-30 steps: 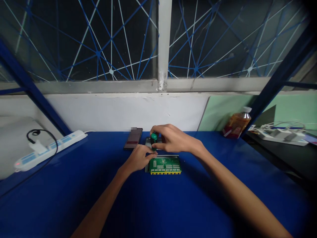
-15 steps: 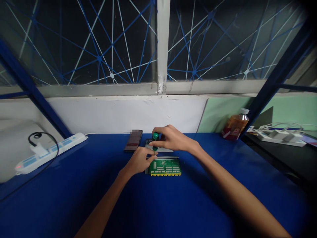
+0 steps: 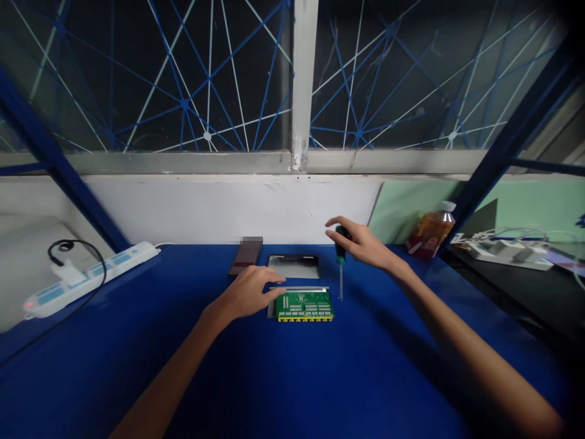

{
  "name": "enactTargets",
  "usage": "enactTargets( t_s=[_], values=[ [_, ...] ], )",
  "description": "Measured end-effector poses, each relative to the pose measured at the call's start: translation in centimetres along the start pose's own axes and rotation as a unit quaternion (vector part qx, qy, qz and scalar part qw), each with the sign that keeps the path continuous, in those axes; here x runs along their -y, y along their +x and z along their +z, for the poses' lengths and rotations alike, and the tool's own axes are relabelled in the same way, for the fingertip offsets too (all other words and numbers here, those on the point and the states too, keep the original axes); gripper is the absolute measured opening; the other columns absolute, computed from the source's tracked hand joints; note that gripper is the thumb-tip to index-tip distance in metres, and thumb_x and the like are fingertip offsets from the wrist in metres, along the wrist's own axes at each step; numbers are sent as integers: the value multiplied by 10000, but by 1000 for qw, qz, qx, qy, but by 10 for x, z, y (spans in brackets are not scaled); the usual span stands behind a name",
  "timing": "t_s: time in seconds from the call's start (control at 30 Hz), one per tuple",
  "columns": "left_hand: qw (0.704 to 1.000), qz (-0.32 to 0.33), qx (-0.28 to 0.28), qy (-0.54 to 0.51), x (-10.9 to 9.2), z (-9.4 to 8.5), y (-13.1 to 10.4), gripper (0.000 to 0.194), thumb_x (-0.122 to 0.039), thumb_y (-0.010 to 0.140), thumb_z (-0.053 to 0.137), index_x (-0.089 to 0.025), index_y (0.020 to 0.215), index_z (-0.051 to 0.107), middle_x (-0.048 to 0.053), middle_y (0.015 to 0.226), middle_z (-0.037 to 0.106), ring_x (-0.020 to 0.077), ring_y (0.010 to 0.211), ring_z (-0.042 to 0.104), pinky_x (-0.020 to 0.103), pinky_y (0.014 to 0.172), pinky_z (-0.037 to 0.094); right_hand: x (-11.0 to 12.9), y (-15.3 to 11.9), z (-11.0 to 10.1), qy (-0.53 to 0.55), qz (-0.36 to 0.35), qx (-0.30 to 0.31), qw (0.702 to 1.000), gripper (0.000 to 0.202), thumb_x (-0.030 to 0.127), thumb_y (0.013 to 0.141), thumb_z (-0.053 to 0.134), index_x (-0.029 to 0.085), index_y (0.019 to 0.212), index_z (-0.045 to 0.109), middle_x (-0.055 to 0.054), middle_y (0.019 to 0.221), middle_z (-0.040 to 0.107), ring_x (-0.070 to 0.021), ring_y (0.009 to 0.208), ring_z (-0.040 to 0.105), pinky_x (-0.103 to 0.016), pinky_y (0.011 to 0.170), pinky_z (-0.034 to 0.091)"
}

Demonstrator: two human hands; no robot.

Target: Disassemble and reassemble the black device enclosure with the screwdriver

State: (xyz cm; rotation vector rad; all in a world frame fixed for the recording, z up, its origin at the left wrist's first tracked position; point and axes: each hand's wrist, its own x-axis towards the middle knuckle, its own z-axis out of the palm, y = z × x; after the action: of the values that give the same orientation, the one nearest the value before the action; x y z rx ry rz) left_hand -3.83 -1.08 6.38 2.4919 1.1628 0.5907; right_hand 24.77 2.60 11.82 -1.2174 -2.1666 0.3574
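A green circuit board with yellow connectors along its near edge lies in a shallow metal case on the table. My left hand rests by the case's back left corner, thumb and fingers apart, the thumb close to the board. To the right, my right hand grips a screwdriver by its green and black handle. Its shaft points down, with the tip at or just above the tabletop, where a tiny speck shows. Behind the board sits a grey metal cover, open side up.
A dark phone lies behind my left hand. On the left is a white power strip with a black cable. A drink bottle stands at the back right of the blue table, below blue frame posts.
My right hand has moved right with the screwdriver, away from the board's back left corner to beside the board. My left fingers have parted from the screwdriver's shaft.
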Motion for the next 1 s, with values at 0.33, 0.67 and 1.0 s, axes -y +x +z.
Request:
enactTargets(
  t_s=[0.33, 0.67, 1.0],
  values=[
    [997, -14, 68, 23, 8, 15, -13, 614, -624, 662, 666, -293, 1176, 618, 80, 1201, 546, 315, 1084, 497, 427, 873, 405, -87, -38, 39, -180, 216, 98, 955, 382, 513, 820, 481, 207, 991, 632, -92, 885, 687, -248, 811, 630, -291, 597, 374],
    [995, 4, 68, 77, 8, 21, -17, 623, -612, 671, 677, -280, 1194, 603, 91, 1192, 556, 315, 1085, 492, 456, 902, 362, -86, -50, 54, -247, 232, 92, 936, 531, 603, 778, 503, 202, 1117, 585, -155, 938, 687, -332, 863, 639, -337, 606, 381],
    [998, 7, 19, 66, 5, 20, -18, 489, -572, 678, 682, -258, 1052, 679, 66, 1099, 642, 280, 1003, 565, 449, 873, 387, -71, -60, 49, -301, 230, 86, 921, 653, 703, 807, 373, 195, 1184, 534, -160, 865, 685, -325, 777, 644, -328, 558, 378]
  ],
)
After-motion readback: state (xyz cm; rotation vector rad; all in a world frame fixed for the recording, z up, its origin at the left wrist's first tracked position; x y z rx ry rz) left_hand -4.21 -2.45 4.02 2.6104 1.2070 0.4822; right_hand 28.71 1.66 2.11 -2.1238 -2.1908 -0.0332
